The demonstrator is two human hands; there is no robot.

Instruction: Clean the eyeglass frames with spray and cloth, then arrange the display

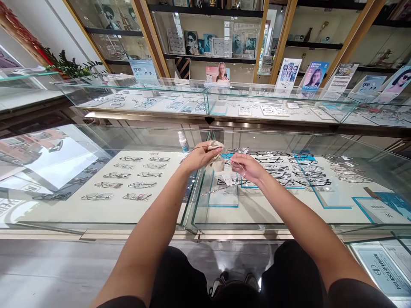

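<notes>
Black trousers (298, 267) cover my knees, nearest me, before the glass display case (221, 216). Above it, my left hand (199, 157) pinches a bunched beige cloth (217, 164); just beside that, my right hand (248, 167) grips what look like thin-rimmed glasses (238, 169), too small to be sure. Beyond my left hand stands a white spray bottle (183, 141).

There's a crumpled beige cloth (217, 163) bunched in the left hand (201, 157), a fold hanging below the thumb. Near it, thin-rimmed glasses (243, 171) sit in the right hand's (249, 167) fingertips, one rounded rim showing; the rest I can't make out.
</notes>
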